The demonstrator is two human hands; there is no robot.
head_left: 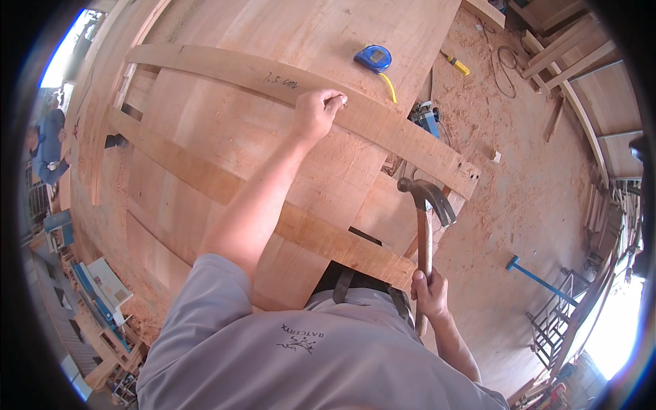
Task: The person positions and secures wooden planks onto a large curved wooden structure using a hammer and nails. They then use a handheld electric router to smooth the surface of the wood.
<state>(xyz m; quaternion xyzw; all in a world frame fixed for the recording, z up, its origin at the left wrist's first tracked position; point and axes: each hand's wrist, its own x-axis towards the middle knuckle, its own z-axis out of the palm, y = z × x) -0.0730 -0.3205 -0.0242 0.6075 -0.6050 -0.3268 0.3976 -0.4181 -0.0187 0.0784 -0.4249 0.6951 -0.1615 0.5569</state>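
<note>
My left hand (317, 115) reaches out over the far wooden strip (389, 130), a long flat board with handwriting on it. Its thumb and fingers are pinched together at the strip's surface; whatever tiny thing they hold is too small to make out. A claw hammer (424, 232) stands head up in my right hand (430, 295), which is closed round the lower part of its wooden handle near my waist. The steel head is beside the right end of the strips, apart from them. Closer to me, a second wooden strip (321, 236) runs roughly parallel to the first.
Beyond the far strip, a blue tape measure (373, 59) lies on a plywood sheet (287, 27) with its yellow tape out. A blue power tool (425, 117) and a yellow-handled tool (458, 65) lie to the right. Sawdust covers the floor (526, 205). Another person (48, 147) is at far left.
</note>
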